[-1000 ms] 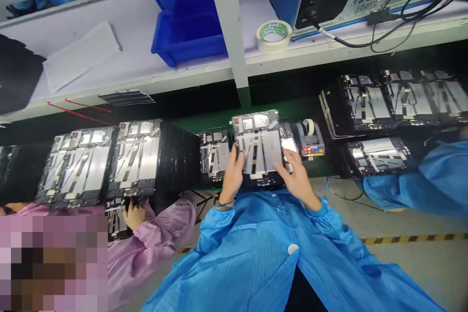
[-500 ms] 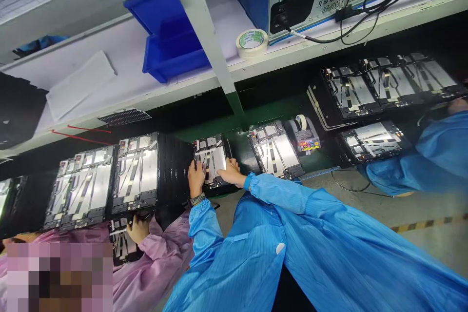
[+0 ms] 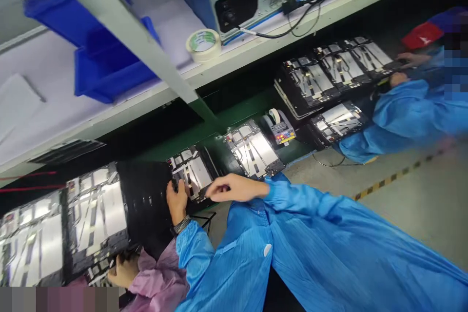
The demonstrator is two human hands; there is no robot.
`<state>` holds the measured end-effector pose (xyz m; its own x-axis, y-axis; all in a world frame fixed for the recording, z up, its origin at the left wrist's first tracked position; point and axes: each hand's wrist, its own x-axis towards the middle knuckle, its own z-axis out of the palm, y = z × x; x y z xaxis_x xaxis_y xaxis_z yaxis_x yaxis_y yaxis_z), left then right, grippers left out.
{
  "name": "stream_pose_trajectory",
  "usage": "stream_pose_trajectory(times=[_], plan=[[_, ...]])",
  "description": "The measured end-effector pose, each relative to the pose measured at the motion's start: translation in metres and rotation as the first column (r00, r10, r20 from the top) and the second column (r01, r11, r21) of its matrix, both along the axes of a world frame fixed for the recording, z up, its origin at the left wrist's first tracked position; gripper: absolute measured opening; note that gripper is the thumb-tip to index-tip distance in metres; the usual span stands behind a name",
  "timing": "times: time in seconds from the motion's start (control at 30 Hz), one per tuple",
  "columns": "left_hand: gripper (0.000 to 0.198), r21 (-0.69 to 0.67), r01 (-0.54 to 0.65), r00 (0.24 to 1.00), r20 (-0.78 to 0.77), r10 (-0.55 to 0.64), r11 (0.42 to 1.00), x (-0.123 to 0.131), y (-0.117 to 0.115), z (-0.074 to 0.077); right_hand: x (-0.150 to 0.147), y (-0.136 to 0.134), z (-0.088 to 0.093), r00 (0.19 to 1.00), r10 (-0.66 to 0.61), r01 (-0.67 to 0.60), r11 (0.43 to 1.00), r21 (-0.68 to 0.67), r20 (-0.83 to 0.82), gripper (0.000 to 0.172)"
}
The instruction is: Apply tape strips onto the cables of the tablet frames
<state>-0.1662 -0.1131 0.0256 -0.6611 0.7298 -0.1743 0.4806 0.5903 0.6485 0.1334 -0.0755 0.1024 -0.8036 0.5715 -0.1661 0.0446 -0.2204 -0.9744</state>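
An opened tablet-like device (image 3: 195, 173), with silver panels, dark strips and small boards, lies in front of me in a black tray. My left hand (image 3: 177, 202) grips its left lower edge, thumb towards the face and fingers along the side. My right hand (image 3: 237, 187) is above the device's lower right corner, curled with thumb and fingers close together. Whether anything small is in that pinch I cannot make out. A second opened device (image 3: 254, 151) lies to the right on the green bench mat, just beyond my right hand.
A tape dispenser (image 3: 280, 126) stands right of the second device. Stacked black trays (image 3: 144, 207) with opened devices are at left, near a co-worker's hand (image 3: 124, 270). More devices (image 3: 338, 68) lie at right by another co-worker. The shelf above holds a tape roll (image 3: 204, 46) and blue bin (image 3: 109, 75).
My right hand has lifted off the device's right edge and curled. My left hand stays at the left edge. The view has shifted right; the right-hand co-worker's hands now show at the stacked devices.
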Motion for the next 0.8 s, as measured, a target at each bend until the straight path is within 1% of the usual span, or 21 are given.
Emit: stream_pose_trajectory(times=[0.03, 0.07, 0.1, 0.13, 0.17, 0.2, 0.23, 0.27, 0.3, 0.33, 0.37, 0.43, 0.5, 0.57, 0.7, 0.8], plan=[[0.055, 0.049, -0.009, 0.999, -0.032, 0.011, 0.999, -0.001, 0.0, 0.0, 0.042, -0.004, 0.006, 0.993, 0.024, -0.031, 0.998, -0.061, -0.119, 0.036], [0.055, 0.103, -0.011, 0.998, -0.064, 0.018, 0.995, 0.0, 0.002, 0.001, 0.085, -0.007, 0.006, 0.985, -0.101, 0.084, 0.989, -0.124, -0.141, 0.034], [0.055, 0.154, -0.002, 0.996, -0.09, 0.016, 0.988, 0.002, 0.006, 0.003, 0.126, -0.009, -0.001, 0.928, -0.365, 0.349, 0.922, -0.168, -0.078, 0.032], [0.054, 0.196, 0.021, 0.994, -0.105, -0.001, 0.98, 0.008, 0.012, 0.005, 0.163, -0.01, -0.014, 0.754, -0.656, 0.648, 0.742, -0.172, 0.013, 0.031], [0.053, 0.229, 0.058, 0.993, -0.11, -0.033, 0.972, 0.015, 0.019, 0.008, 0.192, -0.009, -0.033, 0.511, -0.853, 0.856, 0.495, -0.149, 0.109, 0.03], [0.052, 0.254, 0.102, 0.991, -0.105, -0.078, 0.962, 0.026, 0.029, 0.011, 0.214, -0.006, -0.057, 0.255, -0.943, 0.966, 0.237, -0.107, 0.213, 0.029], [0.05, 0.275, 0.151, 0.987, -0.091, -0.13, 0.95, 0.039, 0.04, 0.015, 0.227, -0.002, -0.083, 0.069, -0.937, 0.995, 0.04, -0.089, 0.344, 0.028], [0.049, 0.292, 0.201, 0.979, -0.072, -0.188, 0.935, 0.054, 0.051, 0.018, 0.233, 0.003, -0.108, -0.049, -0.885, 0.99, -0.104, -0.095, 0.463, 0.027], [0.047, 0.308, 0.252, 0.967, -0.052, -0.248, 0.917, 0.069, 0.063, 0.021, 0.234, 0.008, -0.132, -0.071, -0.861, 0.984, -0.143, -0.106, 0.504, 0.026], [0.046, 0.322, 0.303, 0.951, -0.037, -0.308, 0.897, 0.085, 0.074, 0.024, 0.23, 0.014, -0.153, -0.08, -0.846, 0.979, -0.167, -0.12, 0.527, 0.026], [0.045, 0.33, 0.352, 0.931, -0.026, -0.364, 0.876, 0.1, 0.083, 0.026, 0.224, 0.019, -0.17, -0.078, -0.838, 0.974, -0.181, -0.14, 0.54, 0.026], [0.042, 0.334, 0.43, 0.892, -0.013, -0.452, 0.839, 0.125, 0.098, 0.03, 0.211, 0.027, -0.193, -0.066, -0.84, 0.965, -0.191, -0.18, 0.538, 0.025], [0.04, 0.329, 0.471, 0.867, -0.003, -0.498, 0.818, 0.141, 0.107, 0.031, 0.203, 0.033, -0.205, -0.063, -0.842, 0.953, -0.21, -0.217, 0.535, 0.025], [0.039, 0.318, 0.485, 0.858, 0.009, -0.514, 0.815, 0.149, 0.11, 0.031, 0.199, 0.037, -0.214, -0.064, -0.845, 0.942, -0.228, -0.248, 0.531, 0.024], [0.039, 0.306, 0.495, 0.852, 0.015, -0.524, 0.813, 0.152, 0.11, 0.027, 0.199, 0.042, -0.226, -0.077, -0.848, 0.924, -0.258, -0.282, 0.524, 0.021], [0.039, 0.296, 0.483, 0.857, 0.035, -0.514, 0.824, 0.149, 0.108, 0.022, 0.2, 0.043, -0.228, -0.079, -0.851, 0.918, -0.266, -0.295, 0.519, 0.014]])
